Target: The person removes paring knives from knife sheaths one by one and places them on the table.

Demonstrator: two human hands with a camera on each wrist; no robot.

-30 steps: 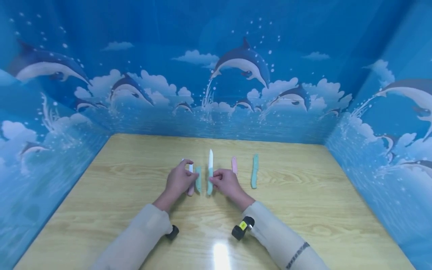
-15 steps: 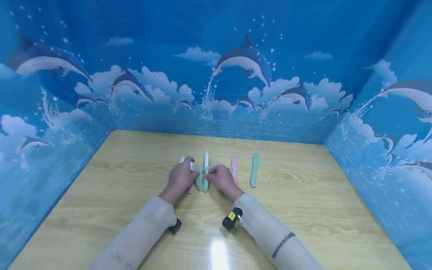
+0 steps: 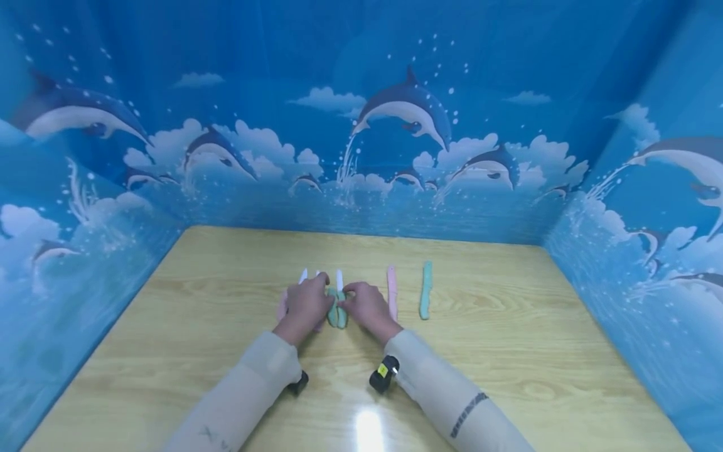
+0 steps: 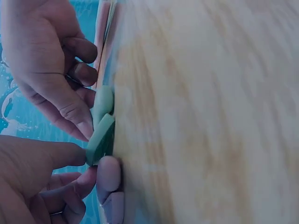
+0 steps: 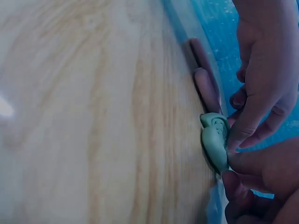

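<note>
My right hand [image 3: 368,306] pinches the green handle of a small knife [image 3: 342,312], whose white blade [image 3: 339,279] points away from me. Close against it on the left is a green sheath-like piece [image 3: 332,314], tilted on its edge in the left wrist view and pinched between the thumb and finger of my left hand [image 3: 307,304]. The two green pieces touch; the right wrist view shows the knife handle [image 5: 214,147] beside the sheath-like piece [image 5: 216,120]. Pink-handled knives [image 4: 110,175] lie under and beside my left hand, partly hidden by it.
Right of my hands lie a pink sheath-like piece [image 3: 392,289] and, further right, a green notched one [image 3: 426,292]. All rest on a wood-grain table [image 3: 497,351]. A blue dolphin-print curtain [image 3: 271,207] encloses its back and sides.
My right hand has moved left, bringing the green knife from a small gap up against the green sheath-like piece. Less of its blade shows now. My left hand has shifted slightly right.
</note>
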